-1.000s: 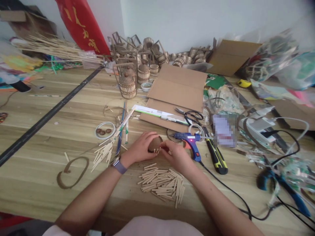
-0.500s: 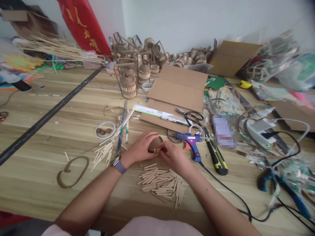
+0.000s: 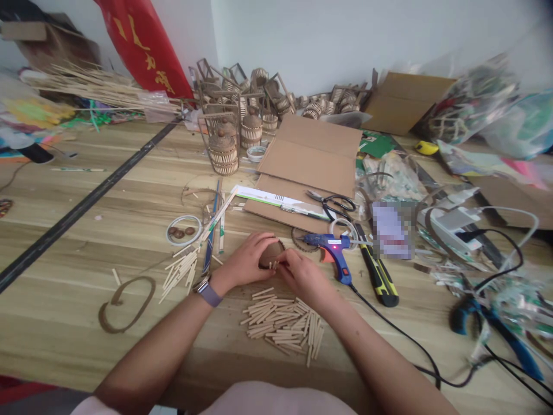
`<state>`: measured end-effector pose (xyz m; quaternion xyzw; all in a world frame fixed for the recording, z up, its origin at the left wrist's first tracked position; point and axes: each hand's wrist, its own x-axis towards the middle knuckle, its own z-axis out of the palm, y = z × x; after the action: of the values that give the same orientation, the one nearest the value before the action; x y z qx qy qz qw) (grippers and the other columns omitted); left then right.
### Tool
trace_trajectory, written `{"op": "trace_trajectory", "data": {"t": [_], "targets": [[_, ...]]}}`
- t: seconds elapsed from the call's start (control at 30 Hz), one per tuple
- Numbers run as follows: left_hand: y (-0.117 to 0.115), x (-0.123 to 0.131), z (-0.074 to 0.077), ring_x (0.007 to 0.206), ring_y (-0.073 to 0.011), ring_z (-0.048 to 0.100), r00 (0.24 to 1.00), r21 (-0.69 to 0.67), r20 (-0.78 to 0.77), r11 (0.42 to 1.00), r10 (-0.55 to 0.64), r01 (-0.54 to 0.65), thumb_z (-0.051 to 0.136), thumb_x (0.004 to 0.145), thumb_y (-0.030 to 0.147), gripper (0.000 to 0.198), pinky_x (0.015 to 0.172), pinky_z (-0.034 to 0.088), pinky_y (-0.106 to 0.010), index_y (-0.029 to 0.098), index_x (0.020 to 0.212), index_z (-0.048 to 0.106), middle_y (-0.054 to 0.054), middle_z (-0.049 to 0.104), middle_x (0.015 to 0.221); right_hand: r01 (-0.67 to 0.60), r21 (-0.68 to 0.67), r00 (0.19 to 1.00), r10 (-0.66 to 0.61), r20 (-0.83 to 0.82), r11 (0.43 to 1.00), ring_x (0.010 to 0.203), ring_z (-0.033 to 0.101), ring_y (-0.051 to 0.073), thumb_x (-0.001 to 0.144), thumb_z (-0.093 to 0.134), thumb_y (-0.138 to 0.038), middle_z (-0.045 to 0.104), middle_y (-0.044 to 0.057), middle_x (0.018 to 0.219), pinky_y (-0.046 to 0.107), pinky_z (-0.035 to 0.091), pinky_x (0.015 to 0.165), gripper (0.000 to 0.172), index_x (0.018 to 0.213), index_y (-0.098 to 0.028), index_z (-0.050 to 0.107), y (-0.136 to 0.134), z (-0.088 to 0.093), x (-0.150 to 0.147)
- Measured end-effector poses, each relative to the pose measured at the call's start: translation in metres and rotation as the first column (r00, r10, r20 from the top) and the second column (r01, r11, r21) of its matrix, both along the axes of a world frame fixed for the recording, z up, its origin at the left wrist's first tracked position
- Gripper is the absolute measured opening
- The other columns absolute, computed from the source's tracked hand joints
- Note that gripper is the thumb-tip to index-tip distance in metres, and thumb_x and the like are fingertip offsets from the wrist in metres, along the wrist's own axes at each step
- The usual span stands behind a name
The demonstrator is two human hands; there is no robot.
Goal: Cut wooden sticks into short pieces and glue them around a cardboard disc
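My left hand (image 3: pixel 247 260) is wrapped round the left side of a small round brown disc (image 3: pixel 272 252) with short pale sticks standing at its near edge. My right hand (image 3: pixel 300 273) pinches at the disc's right near edge, close to those sticks; fingertips hide whether a stick is between them. Just below both hands lies a loose pile of short wooden sticks (image 3: pixel 283 323). To the right, a blue glue gun (image 3: pixel 337 246) with a lit red light rests on the table, its nozzle toward a thin brown toothed ring (image 3: pixel 302 241).
A yellow-black utility knife (image 3: pixel 378 271), scissors (image 3: pixel 332 202) and blue-handled pliers (image 3: pixel 492 328) lie to the right. At left are longer sticks (image 3: pixel 181 268), a white tape ring (image 3: pixel 167 230) and a coiled brown strip (image 3: pixel 127 305). Small wooden baskets (image 3: pixel 223 151) stand behind, beside cardboard (image 3: pixel 311 150).
The right fingers have shifted slightly at the disc's edge. My left hand keeps its hold, and the view has moved a little.
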<state>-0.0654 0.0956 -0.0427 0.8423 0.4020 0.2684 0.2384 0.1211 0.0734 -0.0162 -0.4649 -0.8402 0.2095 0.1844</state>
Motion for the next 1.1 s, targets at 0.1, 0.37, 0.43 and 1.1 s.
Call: {"op": "trace_trajectory", "data": {"t": [0.1, 0.37, 0.43, 1.1], "targets": [[0.000, 0.000, 0.000, 0.128, -0.0292, 0.044, 1.000, 0.000, 0.001, 1.000, -0.003, 0.003, 0.072, 0.072, 0.024, 0.060, 0.110, 0.035, -0.046, 0.017, 0.128, 0.050, -0.015, 0.050, 0.136, 0.000, 0.008, 1.000, 0.000, 0.005, 1.000, 0.077, 0.066, 0.021, 0.085, 0.054, -0.007, 0.067, 0.009, 0.086, 0.029, 0.048, 0.066, 0.010, 0.090, -0.015, 0.056, 0.000, -0.002, 0.000], [-0.002, 0.002, 0.005, 0.127, -0.0301, 0.046, 1.000, -0.014, 0.005, 1.000, -0.023, 0.023, 0.070, 0.071, 0.022, 0.060, 0.108, 0.037, -0.050, 0.019, 0.127, 0.050, -0.014, 0.051, 0.135, -0.076, 0.028, 0.997, 0.076, -0.015, 0.997, 0.079, 0.065, 0.019, 0.085, 0.054, -0.007, 0.067, 0.006, 0.088, 0.028, 0.050, 0.069, 0.013, 0.093, -0.017, 0.058, 0.002, -0.003, 0.005], [-0.003, 0.002, 0.005, 0.127, -0.0298, 0.046, 0.999, -0.020, 0.005, 0.999, -0.036, 0.036, 0.068, 0.069, 0.018, 0.062, 0.108, 0.037, -0.049, 0.019, 0.128, 0.049, -0.014, 0.051, 0.135, -0.105, 0.034, 0.994, 0.106, -0.022, 0.994, 0.080, 0.065, 0.019, 0.085, 0.053, -0.006, 0.067, 0.007, 0.090, 0.028, 0.050, 0.069, 0.019, 0.101, -0.016, 0.058, 0.004, 0.000, 0.009], [-0.027, -0.034, 0.026, 0.144, -0.0362, 0.017, 0.997, -0.030, -0.074, 1.000, -0.004, 0.002, 0.058, 0.080, 0.064, 0.098, 0.115, 0.023, -0.054, 0.017, 0.151, 0.009, -0.023, 0.018, 0.156, -0.120, 0.105, 0.990, 0.111, 0.092, 0.987, 0.127, 0.048, 0.035, 0.087, 0.059, -0.048, 0.053, 0.021, 0.136, 0.053, 0.046, 0.098, 0.053, 0.130, -0.017, 0.053, -0.068, -0.003, 0.063]]}}
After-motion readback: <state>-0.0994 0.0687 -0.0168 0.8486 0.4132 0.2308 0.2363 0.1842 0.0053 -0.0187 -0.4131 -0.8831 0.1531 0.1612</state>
